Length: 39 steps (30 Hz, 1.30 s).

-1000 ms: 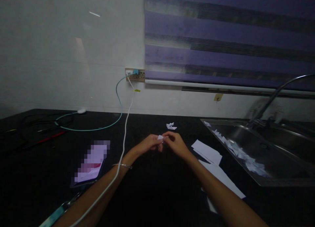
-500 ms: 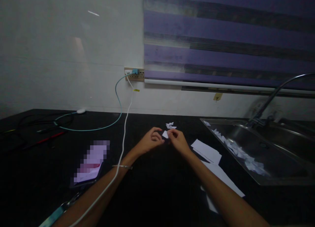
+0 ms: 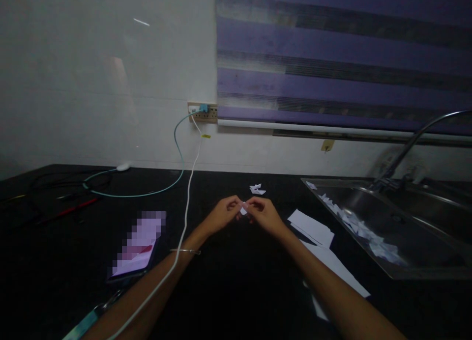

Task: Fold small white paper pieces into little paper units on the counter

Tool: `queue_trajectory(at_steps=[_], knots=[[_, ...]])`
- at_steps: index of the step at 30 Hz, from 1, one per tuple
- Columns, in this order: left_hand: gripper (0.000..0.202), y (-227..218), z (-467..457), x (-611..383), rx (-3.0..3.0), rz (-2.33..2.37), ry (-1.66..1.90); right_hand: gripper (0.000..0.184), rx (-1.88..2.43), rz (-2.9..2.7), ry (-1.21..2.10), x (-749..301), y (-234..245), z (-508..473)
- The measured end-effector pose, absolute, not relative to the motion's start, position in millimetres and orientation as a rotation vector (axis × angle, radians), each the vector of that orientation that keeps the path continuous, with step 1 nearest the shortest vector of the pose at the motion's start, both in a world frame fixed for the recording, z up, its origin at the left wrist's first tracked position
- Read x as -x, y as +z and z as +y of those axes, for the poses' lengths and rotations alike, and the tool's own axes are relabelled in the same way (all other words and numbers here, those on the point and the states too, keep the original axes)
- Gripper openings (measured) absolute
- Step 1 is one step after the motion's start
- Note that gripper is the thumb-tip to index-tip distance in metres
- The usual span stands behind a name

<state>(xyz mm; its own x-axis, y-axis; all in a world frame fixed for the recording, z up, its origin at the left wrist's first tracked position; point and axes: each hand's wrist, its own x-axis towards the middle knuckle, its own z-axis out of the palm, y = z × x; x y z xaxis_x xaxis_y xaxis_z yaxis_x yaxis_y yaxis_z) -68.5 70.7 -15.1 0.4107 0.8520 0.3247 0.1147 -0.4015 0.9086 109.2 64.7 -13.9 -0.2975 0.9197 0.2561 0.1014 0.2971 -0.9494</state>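
Note:
Between my two hands is a small folded piece of white paper (image 3: 243,211), mostly covered by the fingers. My left hand (image 3: 223,213) pinches it from the left, thumb and fingertips together. From the right, my right hand (image 3: 264,214) grips the same piece, and the two hands' fingertips meet over it. Just beyond them on the dark counter lie a few small folded paper pieces (image 3: 257,189). Beside my right forearm are a stack of white paper pieces (image 3: 311,227) and a larger white sheet (image 3: 335,269).
A metal sink (image 3: 416,222) with a tap (image 3: 405,151) is at the right, folded papers (image 3: 363,229) heaped along its left edge. A lit phone (image 3: 136,251) lies left. A white cable (image 3: 187,202) crosses my left forearm from the wall socket (image 3: 210,114).
My left hand has closed from an open curl onto the paper piece. My right hand has drawn slightly nearer me, and both hands now hold the piece together.

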Motion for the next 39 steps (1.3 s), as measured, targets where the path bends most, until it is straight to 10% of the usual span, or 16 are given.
queue_trajectory(at_steps=[20, 39], knots=[[0.035, -13.6, 73.7, 58.0, -1.419, 1.021, 1.567, 0.017, 1.026, -1.656, 0.599, -93.5, -9.7, 56.9], [0.040, -13.0, 64.3, 59.9, -1.729, 1.062, 1.412, 0.018, 0.913, -1.712, 0.943, -92.1, -8.0, 51.8]])
